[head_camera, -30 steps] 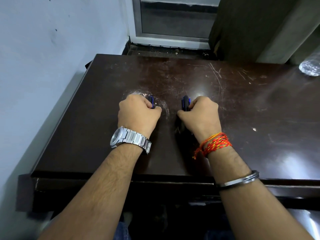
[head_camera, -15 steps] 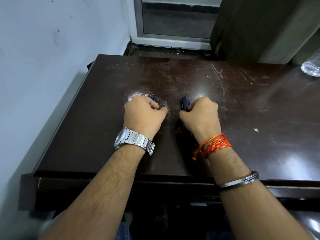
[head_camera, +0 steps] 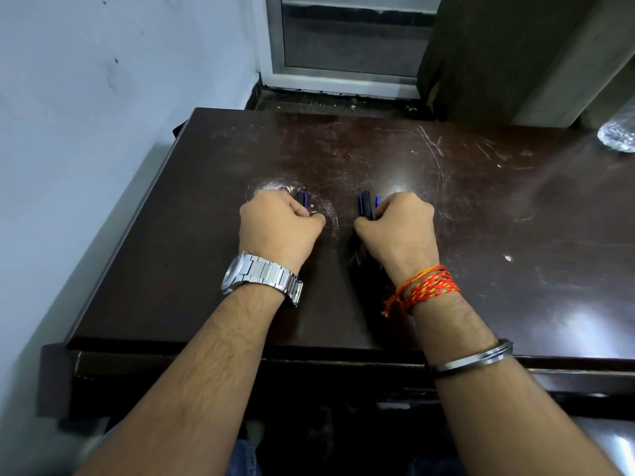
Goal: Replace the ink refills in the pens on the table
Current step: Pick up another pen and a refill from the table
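Item: pens, dark with blue trim, only their far ends showing. The left pen [head_camera: 302, 200] is poking out of the left grip [head_camera: 278, 228], just right of the white scuff [head_camera: 273, 185] on the surface [head_camera: 515, 218]. The right pen [head_camera: 366, 205] is standing out of the right grip [head_camera: 398, 228], further right of that scuff. Both grips are curling tight round their pens, thumbs pointing inward, fists low over the surface; whether either is holding more than one pen cannot be told. Change over the last second: almost none, as both fists are staying put beside the scuff and the pens are neither parting nor turning. Judgement: the task is sitting near its start, with no barrel opened and no refill showing. Also present: a steel watch [head_camera: 240, 273], red thread [head_camera: 426, 286], and a clear bottle [head_camera: 618, 135] far right of the scuff.
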`<state>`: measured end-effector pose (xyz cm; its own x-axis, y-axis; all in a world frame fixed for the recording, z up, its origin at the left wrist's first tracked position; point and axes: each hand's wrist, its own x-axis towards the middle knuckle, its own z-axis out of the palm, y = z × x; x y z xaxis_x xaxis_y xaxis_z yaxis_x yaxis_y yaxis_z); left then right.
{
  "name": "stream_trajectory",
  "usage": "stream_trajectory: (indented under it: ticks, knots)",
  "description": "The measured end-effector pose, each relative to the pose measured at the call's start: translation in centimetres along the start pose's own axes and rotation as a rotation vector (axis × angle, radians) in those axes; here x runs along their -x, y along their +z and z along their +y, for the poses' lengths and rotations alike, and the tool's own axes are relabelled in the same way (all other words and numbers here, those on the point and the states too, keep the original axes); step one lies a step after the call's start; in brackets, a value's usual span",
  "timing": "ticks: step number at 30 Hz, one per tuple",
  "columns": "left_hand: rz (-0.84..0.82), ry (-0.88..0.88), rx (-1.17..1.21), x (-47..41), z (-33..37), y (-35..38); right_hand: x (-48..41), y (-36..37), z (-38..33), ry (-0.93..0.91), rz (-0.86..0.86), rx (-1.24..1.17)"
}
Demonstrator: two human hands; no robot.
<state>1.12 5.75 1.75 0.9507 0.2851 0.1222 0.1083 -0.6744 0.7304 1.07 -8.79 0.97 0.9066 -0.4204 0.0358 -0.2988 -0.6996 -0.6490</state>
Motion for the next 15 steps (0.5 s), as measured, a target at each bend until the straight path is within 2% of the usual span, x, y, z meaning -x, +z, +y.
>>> stream_trajectory:
  ticks: [15]
  knots:
    - [0.035, -0.038, 0.021, -0.53, -0.18, -0.78, 0.12, -0.19, -0.1, -0.038, 0.035, -0.018]
